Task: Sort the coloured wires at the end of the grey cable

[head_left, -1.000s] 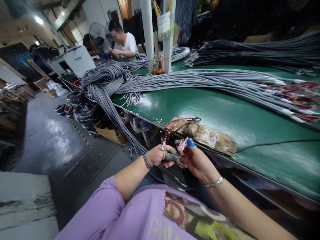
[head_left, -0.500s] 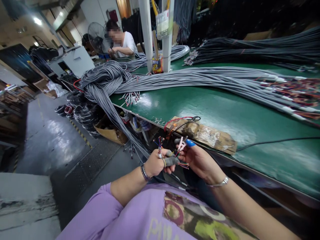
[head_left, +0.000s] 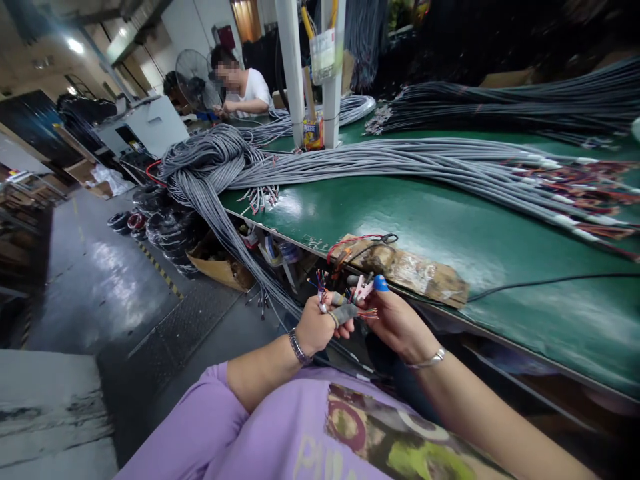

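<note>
My left hand (head_left: 317, 327) is closed around the stripped end of a cable, with grey covers on its thumb and a finger. Thin coloured wires (head_left: 369, 313) stick out past its thumb to the right, and another tuft of wires (head_left: 321, 281) stands up above the fist. Close beside it, my right hand (head_left: 397, 325) pinches a small pale pink clip-like tool (head_left: 364, 289) at the wires; a blue cover sits on its thumb. Whether the tool's jaws touch a wire is too small to tell.
The green table (head_left: 450, 213) carries a long bundle of grey cables (head_left: 380, 157), knotted at the left. A taped cardboard strip (head_left: 425, 273) with red and black leads lies at the near edge. Dark cables (head_left: 500, 103) lie behind. A co-worker (head_left: 253, 90) sits beyond a post (head_left: 331, 100).
My right hand has shifted slightly left, and the pink tool has turned and its arms look closer together. My left hand has turned a little; it still grips the wires.
</note>
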`<state>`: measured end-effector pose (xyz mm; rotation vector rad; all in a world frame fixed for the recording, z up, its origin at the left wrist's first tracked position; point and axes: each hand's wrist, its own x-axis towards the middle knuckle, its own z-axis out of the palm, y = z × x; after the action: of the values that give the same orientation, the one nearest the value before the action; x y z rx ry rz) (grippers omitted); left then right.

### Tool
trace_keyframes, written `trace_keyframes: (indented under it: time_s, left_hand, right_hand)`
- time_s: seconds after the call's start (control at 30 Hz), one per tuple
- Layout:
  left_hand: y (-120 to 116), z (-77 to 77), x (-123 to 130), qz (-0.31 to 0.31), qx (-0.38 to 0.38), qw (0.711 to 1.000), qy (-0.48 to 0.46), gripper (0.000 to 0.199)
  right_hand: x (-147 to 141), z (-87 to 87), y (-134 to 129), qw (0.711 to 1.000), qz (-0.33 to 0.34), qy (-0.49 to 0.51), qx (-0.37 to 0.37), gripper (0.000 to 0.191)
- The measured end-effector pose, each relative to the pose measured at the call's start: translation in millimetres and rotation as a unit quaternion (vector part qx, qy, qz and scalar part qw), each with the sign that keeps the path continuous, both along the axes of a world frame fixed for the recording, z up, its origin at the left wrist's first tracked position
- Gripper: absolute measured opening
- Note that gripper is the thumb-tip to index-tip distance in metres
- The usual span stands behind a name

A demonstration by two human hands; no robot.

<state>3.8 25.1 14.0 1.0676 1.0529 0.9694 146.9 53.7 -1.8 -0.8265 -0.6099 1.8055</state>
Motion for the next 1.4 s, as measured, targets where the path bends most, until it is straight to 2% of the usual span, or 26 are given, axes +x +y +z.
trace_keyframes:
  time_s: [0.13, 0.5, 0.93, 1.2, 1.4]
  left_hand:
    - [0, 0.2, 2, 0.004, -0.005, 1.0, 0.008, 0.044]
    - [1, -3.1, 2, -0.01, -0.002, 0.999, 0.042, 0.044]
    - [2, 4.4, 4, -0.002, -0.01, 0.998, 0.069, 0.045]
    - [0, -7.4, -1, 0.021, 0.012, 0.999, 0.034, 0.044]
    - [1, -2.5, 0, 0.008, 0.002, 0.999, 0.046, 0.044]
  right_hand:
    - [-3, -2.2, 4, 0.998, -0.021, 0.037, -0.035, 0.041]
    - [-8, -3.8, 4, 0.997, -0.064, 0.041, -0.025, 0.04]
    - [-8, -0.5, 2, 0.998, -0.063, 0.023, -0.01, 0.044]
    - [-8, 3.5, -2, 0.998, -0.06, 0.03, -0.017, 0.044]
    - [-8, 1.4, 1, 0.998, -0.063, 0.024, -0.018, 0.044]
